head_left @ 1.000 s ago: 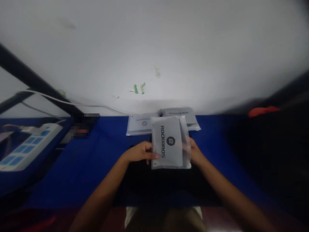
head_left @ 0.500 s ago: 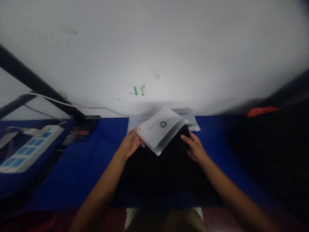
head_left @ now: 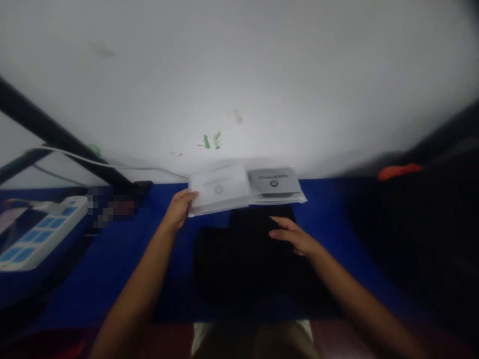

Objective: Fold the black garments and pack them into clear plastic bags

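A frosted plastic zip bag (head_left: 219,192) with a round logo lies at the back of the blue table, against the wall. My left hand (head_left: 178,209) pinches its left edge, thumb on top. Beside it on the right is a second plastic bag (head_left: 275,182) with a grey printed card or panel showing through; the two overlap or touch at the middle. My right hand (head_left: 294,235) is held over a folded black cloth item (head_left: 250,219), thumb and fingers apart. Whether its fingertips touch the cloth is hard to tell. More dark fabric (head_left: 239,269) spreads nearer to me, its outline lost in shadow.
A white power strip (head_left: 45,232) with blue sockets sits at the left. Behind it, a white cable (head_left: 123,164) runs along the wall past a black frame bar (head_left: 63,132). An orange thing (head_left: 400,172) lies on a dark mass at the right.
The bag in my left hand has gone from tilted over the black cloth to lying flat at the back left. My right hand has let go of the black cloth item and opened.
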Demonstrator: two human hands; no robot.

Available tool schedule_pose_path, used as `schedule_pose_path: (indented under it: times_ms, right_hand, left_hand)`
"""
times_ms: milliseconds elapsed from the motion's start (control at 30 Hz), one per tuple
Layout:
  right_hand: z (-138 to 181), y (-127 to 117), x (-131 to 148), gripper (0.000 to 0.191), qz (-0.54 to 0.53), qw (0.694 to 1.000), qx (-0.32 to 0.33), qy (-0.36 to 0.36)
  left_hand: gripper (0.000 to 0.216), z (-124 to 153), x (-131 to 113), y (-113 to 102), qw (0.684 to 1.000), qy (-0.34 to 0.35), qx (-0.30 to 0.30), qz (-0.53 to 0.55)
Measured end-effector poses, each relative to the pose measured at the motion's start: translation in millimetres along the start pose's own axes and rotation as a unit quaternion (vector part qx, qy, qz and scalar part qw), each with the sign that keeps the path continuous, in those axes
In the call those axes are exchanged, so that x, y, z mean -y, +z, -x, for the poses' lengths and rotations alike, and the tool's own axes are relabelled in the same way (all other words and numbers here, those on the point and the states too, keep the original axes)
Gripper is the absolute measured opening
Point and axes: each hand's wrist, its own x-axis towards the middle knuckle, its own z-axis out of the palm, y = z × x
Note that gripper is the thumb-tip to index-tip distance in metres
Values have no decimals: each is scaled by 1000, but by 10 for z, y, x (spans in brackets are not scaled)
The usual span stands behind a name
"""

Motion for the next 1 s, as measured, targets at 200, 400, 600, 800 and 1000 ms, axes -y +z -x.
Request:
schedule_pose_path:
  times_ms: [200,400,600,800,1000]
  right_hand:
    - [3,-32,-52,42,3,997,-29,71]
    - [15,-9,-74,44,-17,996,0,91]
    - [-20,-34,-22,42,-22,994,29,102]
    - [49,-162,47,26,-54,995,-77,25]
    - [324,-243,-193,23,-103,991,-82,13]
  left_hand:
    - [35,-358,126,-100,987,39,-68,-141]
    - [50,-1,-8,265,920,242,-121,-284]
    - [45,815,-150,736,960,19,275,-56]
    - [32,939,-128,760,948,-31,312,-56]
    - [26,1010,-82,944,905,237,218,-280]
